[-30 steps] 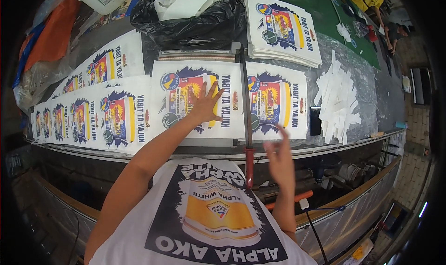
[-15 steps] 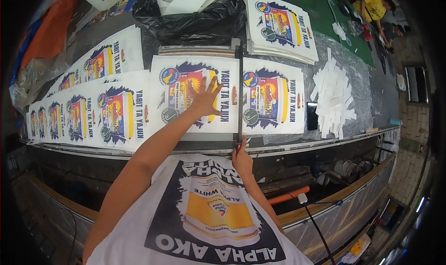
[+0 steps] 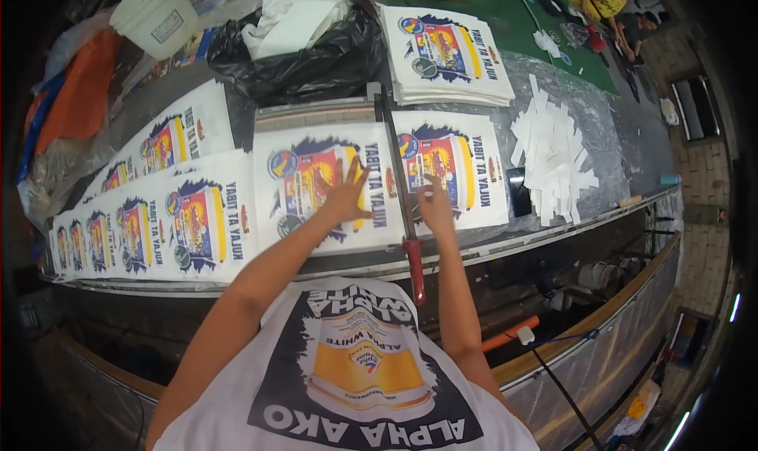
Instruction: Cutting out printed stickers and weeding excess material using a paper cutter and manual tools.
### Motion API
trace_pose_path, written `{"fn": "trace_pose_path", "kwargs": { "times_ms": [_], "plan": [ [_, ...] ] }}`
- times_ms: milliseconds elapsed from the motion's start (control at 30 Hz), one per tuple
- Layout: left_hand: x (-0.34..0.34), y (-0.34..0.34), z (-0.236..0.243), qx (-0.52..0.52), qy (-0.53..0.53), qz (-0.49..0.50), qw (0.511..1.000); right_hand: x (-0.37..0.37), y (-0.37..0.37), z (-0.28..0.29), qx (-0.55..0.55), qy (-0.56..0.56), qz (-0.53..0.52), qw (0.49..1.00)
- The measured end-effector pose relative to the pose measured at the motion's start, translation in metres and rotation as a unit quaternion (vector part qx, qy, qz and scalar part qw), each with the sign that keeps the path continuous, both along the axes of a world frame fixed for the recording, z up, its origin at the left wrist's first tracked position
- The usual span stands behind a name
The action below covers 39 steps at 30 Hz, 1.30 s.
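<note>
My left hand (image 3: 343, 201) lies open, fingers spread, on a white sheet (image 3: 272, 214) with a colourful paint-bucket print. The sheet rests on a guillotine paper cutter (image 3: 316, 115), left of its blade arm (image 3: 397, 167). The arm is lowered, and its red handle (image 3: 416, 273) sticks out past the table's front edge with no hand on it. Just right of the blade, my right hand (image 3: 434, 208) is over a second printed sheet (image 3: 485, 190), its fingers partly bent and apart. No object shows in it, though its fingertips are small in view.
Overlapping printed sheets (image 3: 201, 246) spread along the left. A sheet stack (image 3: 454, 95) sits beyond the cutter, beside a black bag (image 3: 237, 64) of white scraps. White strips (image 3: 557, 163) are heaped at right near a dark phone (image 3: 519, 192). A white bucket (image 3: 154, 20) stands far left.
My right hand has left the cutter's handle and moved up and forward to the right-hand sheet. My left hand stays spread on its sheet. The whole view has shifted slightly.
</note>
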State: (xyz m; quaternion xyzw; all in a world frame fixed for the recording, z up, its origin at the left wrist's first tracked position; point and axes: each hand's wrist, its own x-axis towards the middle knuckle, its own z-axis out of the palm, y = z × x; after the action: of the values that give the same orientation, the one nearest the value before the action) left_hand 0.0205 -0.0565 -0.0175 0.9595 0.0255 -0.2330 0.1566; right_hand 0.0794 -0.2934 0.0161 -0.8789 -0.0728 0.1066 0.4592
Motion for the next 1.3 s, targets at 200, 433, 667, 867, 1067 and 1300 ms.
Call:
{"fn": "trace_pose_path", "kwargs": {
  "times_ms": [200, 433, 667, 867, 1067, 1300],
  "plan": [
    [-0.001, -0.024, -0.006, -0.004, -0.022, 0.006, 1.0, -0.004, 0.015, -0.097, 0.022, 0.043, -0.042, 0.998],
    [0.01, -0.058, -0.006, -0.038, -0.044, -0.064, 0.996, 0.077, -0.102, -0.105, 0.021, 0.028, -0.115, 0.993],
    [0.019, -0.096, -0.01, 0.016, -0.11, -0.15, 0.983, 0.167, -0.26, -0.087, 0.011, -0.011, -0.107, 0.994],
    [0.019, -0.104, 0.0, 0.083, -0.061, -0.16, 0.982, 0.177, -0.262, -0.095, 0.023, 0.023, -0.09, 0.995],
    [-0.003, -0.092, 0.013, 0.0, -0.083, -0.116, 0.99, 0.171, -0.25, -0.09, -0.193, -0.089, -0.051, 0.976],
    [-0.07, -0.012, 0.04, -0.117, -0.132, 0.01, 0.984, 0.1, -0.22, -0.048, -0.065, -0.134, -0.059, 0.987]
  ]
}}
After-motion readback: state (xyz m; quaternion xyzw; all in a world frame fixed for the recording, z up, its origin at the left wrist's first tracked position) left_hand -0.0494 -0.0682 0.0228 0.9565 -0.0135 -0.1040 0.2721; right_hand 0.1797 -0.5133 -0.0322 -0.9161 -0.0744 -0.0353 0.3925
